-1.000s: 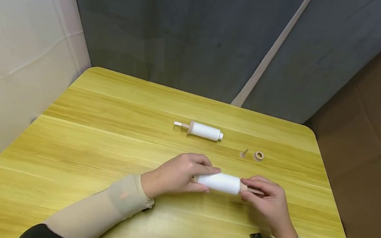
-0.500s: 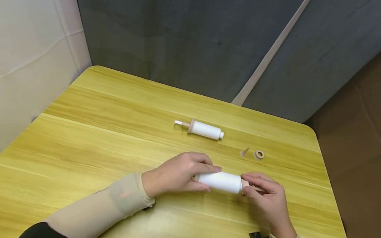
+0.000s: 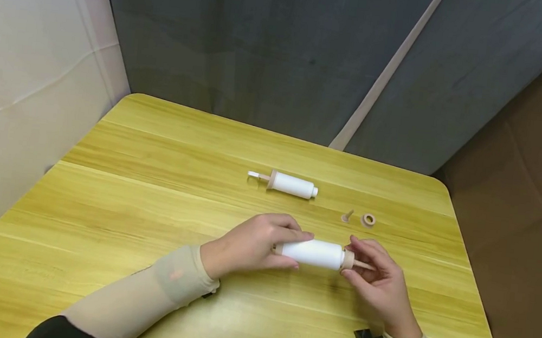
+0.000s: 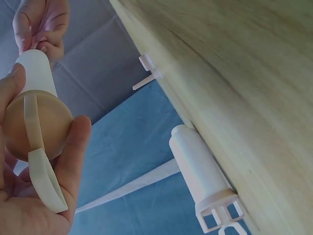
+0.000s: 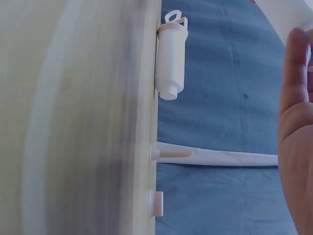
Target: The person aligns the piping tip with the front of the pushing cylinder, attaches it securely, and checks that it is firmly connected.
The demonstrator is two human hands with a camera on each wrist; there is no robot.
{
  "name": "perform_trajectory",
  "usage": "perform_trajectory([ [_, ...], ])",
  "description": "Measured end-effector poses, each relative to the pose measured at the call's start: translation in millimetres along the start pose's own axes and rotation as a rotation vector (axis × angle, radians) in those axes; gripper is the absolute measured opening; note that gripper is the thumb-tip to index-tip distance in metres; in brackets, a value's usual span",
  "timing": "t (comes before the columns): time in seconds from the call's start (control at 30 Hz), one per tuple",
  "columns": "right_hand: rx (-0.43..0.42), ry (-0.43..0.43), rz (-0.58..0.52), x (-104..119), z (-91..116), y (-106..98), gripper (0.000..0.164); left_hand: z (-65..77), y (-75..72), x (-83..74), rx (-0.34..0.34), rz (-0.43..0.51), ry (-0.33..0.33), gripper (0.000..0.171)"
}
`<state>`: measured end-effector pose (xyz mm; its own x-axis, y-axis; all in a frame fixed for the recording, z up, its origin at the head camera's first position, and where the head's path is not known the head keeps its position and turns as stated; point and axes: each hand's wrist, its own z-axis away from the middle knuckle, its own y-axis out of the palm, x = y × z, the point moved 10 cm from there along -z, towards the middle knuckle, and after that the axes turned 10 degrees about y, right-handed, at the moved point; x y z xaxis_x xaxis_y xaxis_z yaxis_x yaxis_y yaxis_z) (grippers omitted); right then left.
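Note:
My left hand [image 3: 254,243] grips a white toy syringe [image 3: 315,253] by its barrel near the beige plunger end. In the left wrist view that end shows a beige disc [image 4: 54,122] with a plunger rod and a pale ring handle [image 4: 46,183]. At the other end sits a beige tip [image 3: 347,260] with a thin rod pointing right. My right hand [image 3: 382,286] curls around this tip, thumb below and index finger above; its other fingers are partly hidden. The syringe is held nearly level above the table.
A second white toy syringe [image 3: 293,186] lies farther back on the wooden table [image 3: 150,206], its ring handle to the left. Right of it are a small beige tip with a rod [image 3: 346,217] and a beige ring [image 3: 368,220]. A dark curtain [image 3: 262,54] stands behind.
The held syringe has risen slightly in view. My right thumb and index finger have spread apart, showing more of the beige tip and its rod. The things on the table have not moved.

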<state>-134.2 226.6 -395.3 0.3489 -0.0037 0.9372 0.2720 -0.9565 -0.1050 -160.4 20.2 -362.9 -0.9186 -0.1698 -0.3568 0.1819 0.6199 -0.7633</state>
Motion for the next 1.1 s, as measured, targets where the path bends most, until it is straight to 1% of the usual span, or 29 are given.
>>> perform_trajectory([
  [0.1, -0.03, 0.015, 0.006, -1, 0, -2, 0.052, 0.4, -0.2, -0.1, -0.003, -0.002, 0.004, 0.054],
  [0.23, -0.022, -0.034, -0.005, 2, 1, -2, 0.042, 0.3, -0.5, -0.4, -0.005, 0.007, 0.004, 0.054],
  [0.33, -0.017, -0.027, -0.006, 1, 2, -1, 0.041, 0.5, -0.2, -0.6, -0.004, 0.013, 0.003, 0.054],
  [0.5, -0.028, 0.028, -0.003, -4, 3, -3, 0.036, 0.9, -0.2, -1.0, -0.007, 0.014, 0.009, 0.056],
  [0.6, -0.055, 0.068, 0.028, -6, 3, -6, 0.031, 0.2, -0.4, -2.4, -0.015, 0.016, 0.025, 0.055],
  [0.83, -0.104, 0.159, 0.058, -13, 4, -9, 0.019, 0.8, 0.9, -4.8, -0.023, 0.014, 0.046, 0.053],
  [0.93, -0.13, 0.184, 0.097, -15, 3, -10, 0.015, 0.6, 0.6, -6.5, -0.021, 0.004, 0.051, 0.053],
  [1.0, -0.144, 0.169, 0.109, -13, 2, -10, 0.015, 0.6, 0.9, -6.7, -0.019, 0.005, 0.051, 0.054],
  [1.03, -0.156, 0.146, 0.122, -11, 2, -10, 0.017, 0.5, 1.0, -6.8, -0.017, 0.005, 0.051, 0.054],
  [1.1, -0.169, 0.067, 0.103, -4, 2, -10, 0.021, 0.4, 1.4, -6.3, -0.011, 0.01, 0.045, 0.054],
])
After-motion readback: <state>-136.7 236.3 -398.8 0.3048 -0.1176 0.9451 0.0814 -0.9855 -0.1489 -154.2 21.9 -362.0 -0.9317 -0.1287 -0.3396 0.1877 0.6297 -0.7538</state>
